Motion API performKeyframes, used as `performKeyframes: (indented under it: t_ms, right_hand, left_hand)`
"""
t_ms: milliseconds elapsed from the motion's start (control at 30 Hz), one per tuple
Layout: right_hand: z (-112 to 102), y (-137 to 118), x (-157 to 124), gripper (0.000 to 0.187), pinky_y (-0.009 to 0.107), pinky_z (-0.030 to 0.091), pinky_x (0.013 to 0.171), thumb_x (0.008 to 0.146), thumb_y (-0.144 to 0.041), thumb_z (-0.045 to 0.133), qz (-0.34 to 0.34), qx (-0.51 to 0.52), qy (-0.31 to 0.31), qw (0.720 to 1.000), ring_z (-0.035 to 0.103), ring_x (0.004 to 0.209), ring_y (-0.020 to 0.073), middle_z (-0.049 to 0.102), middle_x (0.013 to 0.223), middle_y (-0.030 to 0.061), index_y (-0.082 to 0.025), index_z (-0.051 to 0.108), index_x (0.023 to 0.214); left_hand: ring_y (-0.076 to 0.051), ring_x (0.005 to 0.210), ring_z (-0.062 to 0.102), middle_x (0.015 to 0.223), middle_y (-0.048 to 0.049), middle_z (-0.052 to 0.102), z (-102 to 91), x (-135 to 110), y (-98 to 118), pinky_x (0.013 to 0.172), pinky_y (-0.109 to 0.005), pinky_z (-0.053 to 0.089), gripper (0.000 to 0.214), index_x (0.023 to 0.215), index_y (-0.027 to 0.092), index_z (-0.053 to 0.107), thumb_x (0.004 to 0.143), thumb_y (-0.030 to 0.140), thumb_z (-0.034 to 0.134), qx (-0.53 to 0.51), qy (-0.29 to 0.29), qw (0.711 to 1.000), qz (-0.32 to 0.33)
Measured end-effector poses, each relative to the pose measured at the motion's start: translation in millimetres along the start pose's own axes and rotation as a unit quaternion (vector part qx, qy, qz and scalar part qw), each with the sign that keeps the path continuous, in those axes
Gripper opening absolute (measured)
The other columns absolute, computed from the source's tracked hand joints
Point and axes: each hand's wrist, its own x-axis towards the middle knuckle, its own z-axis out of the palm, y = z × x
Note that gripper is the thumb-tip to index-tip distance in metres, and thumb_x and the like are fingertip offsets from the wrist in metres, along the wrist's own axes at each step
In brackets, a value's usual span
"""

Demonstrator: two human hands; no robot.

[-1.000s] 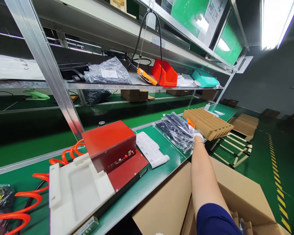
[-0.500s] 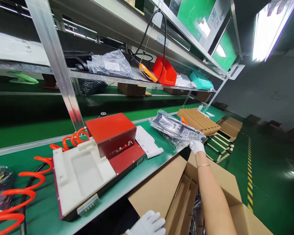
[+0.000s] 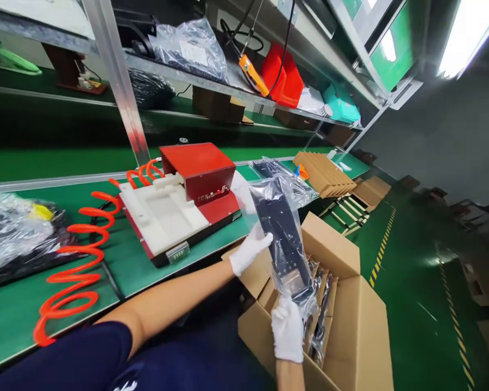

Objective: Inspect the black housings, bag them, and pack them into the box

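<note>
Between my two gloved hands is a long black panel in a clear plastic bag point(image 3: 283, 231), tilted over the box. My left hand point(image 3: 251, 248) grips its left side, thumb across the bag. My right hand point(image 3: 287, 325) is closed on the bag's near end. Under it stands an open cardboard box point(image 3: 342, 336), where several bagged dark parts point(image 3: 321, 315) stand on edge between cardboard dividers. Beyond the panel, more bagged dark parts point(image 3: 299, 190) lie on the green bench.
A red machine with a white fixture point(image 3: 199, 179) stands on the green bench point(image 3: 140, 282), a coiled orange hose point(image 3: 75, 271) to its left. Cardboard dividers point(image 3: 324, 171) lie at the far end. A shelf above carries a red bin point(image 3: 283, 76) and an orange hanging controller point(image 3: 253, 75).
My right hand has come back from the bagged parts on the bench, and a bagged panel is now over the box. My left hand has risen and taken hold of it. The view has shifted.
</note>
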Motion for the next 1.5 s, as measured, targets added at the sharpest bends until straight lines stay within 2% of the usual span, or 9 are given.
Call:
performKeyframes:
  t_ms: [100, 233, 367, 467, 533, 667, 900, 1067, 1500]
  right_hand:
    - [11.1, 3.1, -66.8, 0.059, 0.024, 0.047, 0.056, 0.093, -0.066, 0.036, 0.086, 0.061, -0.043, 0.994, 0.056, 0.058, 0.011, 0.062, 0.08, 0.0063, -0.016, 0.055, 0.119]
    - [-58.3, -16.1, -111.6, 0.061, 0.022, 0.044, 0.052, 0.073, -0.067, 0.071, 0.222, 0.02, -0.206, 0.953, 0.055, 0.044, 0.01, 0.065, 0.069, 0.0034, -0.013, 0.068, 0.101]
    - [-111.5, -51.9, -98.2, 0.057, 0.024, 0.054, 0.06, 0.078, -0.068, 0.065, 0.12, -0.003, 0.102, 0.987, 0.063, 0.059, 0.0121, 0.07, 0.082, 0.0054, -0.016, 0.066, 0.102]
    - [-74.9, -66.6, -79.8, 0.067, 0.033, 0.054, 0.102, 0.074, -0.056, 0.074, 0.069, -0.041, 0.04, 0.996, 0.065, 0.116, 0.02, 0.064, 0.128, 0.0115, -0.019, 0.059, 0.127]
    - [-34.6, -63.3, -74.8, 0.071, 0.036, 0.047, 0.112, 0.074, -0.055, 0.073, 0.097, -0.091, -0.051, 0.99, 0.061, 0.123, 0.0221, 0.062, 0.132, 0.0119, -0.017, 0.059, 0.132]
    - [9.3, -46.9, -84.2, 0.075, 0.035, 0.045, 0.114, 0.076, -0.062, 0.064, 0.145, -0.082, -0.036, 0.985, 0.059, 0.125, 0.0246, 0.064, 0.13, 0.0129, -0.01, 0.061, 0.131]
    - [0.2, -44.2, -93.6, 0.074, 0.032, 0.055, 0.088, 0.081, -0.063, 0.064, 0.154, -0.051, -0.058, 0.985, 0.066, 0.084, 0.019, 0.072, 0.091, 0.0072, -0.01, 0.059, 0.132]
    - [1.6, -47.3, -90.7, 0.067, 0.034, 0.049, 0.106, 0.081, -0.06, 0.068, 0.125, -0.003, -0.052, 0.991, 0.063, 0.114, 0.0208, 0.068, 0.121, 0.01, -0.013, 0.061, 0.129]
    - [2.5, -71.7, -78.2, 0.058, 0.037, 0.044, 0.115, 0.079, -0.052, 0.072, 0.108, 0.077, -0.027, 0.991, 0.059, 0.124, 0.0202, 0.065, 0.128, 0.0092, -0.016, 0.064, 0.124]
  left_hand:
    - [-0.032, 0.125, 0.059, 0.127, -0.0136, 0.069, -6.4, -1.7, 13.2, 0.115, -0.05, 0.039, 0.068, 0.128, 0.014, 0.06, 0.078, 0.059, 0.073, -0.011, 0.086, 0.996, -0.009]
    - [-0.031, 0.118, 0.063, 0.117, -0.0117, 0.072, -23.9, -17.0, 19.3, 0.11, -0.048, 0.043, 0.053, 0.108, 0.015, 0.066, 0.078, 0.058, 0.07, 0.009, 0.118, 0.992, -0.045]
    - [-0.03, 0.125, 0.059, 0.125, -0.0127, 0.07, -20.8, -34.6, 23.5, 0.114, -0.046, 0.038, 0.048, 0.108, 0.015, 0.066, 0.08, 0.054, 0.069, 0.033, 0.082, 0.994, -0.06]
    - [-0.03, 0.132, 0.054, 0.137, -0.0129, 0.064, -8.5, -47.9, 25.8, 0.117, -0.044, 0.034, 0.05, 0.117, 0.016, 0.064, 0.085, 0.054, 0.063, 0.057, 0.066, 0.994, -0.058]
    - [-0.03, 0.135, 0.052, 0.139, -0.0121, 0.063, -4.4, -54.2, 30.5, 0.118, -0.043, 0.033, 0.049, 0.119, 0.017, 0.062, 0.087, 0.054, 0.061, 0.071, 0.062, 0.994, -0.052]
    - [-0.03, 0.128, 0.056, 0.128, -0.0111, 0.067, -13.7, -54.2, 52.6, 0.114, -0.045, 0.039, 0.053, 0.119, 0.017, 0.061, 0.083, 0.056, 0.067, 0.085, -0.013, 0.993, -0.08]
    - [-0.028, 0.11, 0.064, 0.114, -0.0099, 0.072, -37.1, -33.6, 74.6, 0.105, -0.046, 0.046, 0.056, 0.11, 0.014, 0.066, 0.069, 0.049, 0.082, 0.118, -0.126, 0.976, -0.135]
    - [-0.033, 0.111, 0.065, 0.11, -0.0113, 0.075, -40.9, -29.3, 64.5, 0.107, -0.049, 0.045, 0.051, 0.104, 0.012, 0.07, 0.068, 0.047, 0.082, 0.155, -0.068, 0.978, -0.12]
    - [-0.036, 0.125, 0.059, 0.128, -0.0147, 0.068, -33.3, -59.0, 56.2, 0.112, -0.051, 0.042, 0.063, 0.13, 0.014, 0.061, 0.075, 0.039, 0.078, 0.166, -0.141, 0.971, -0.098]
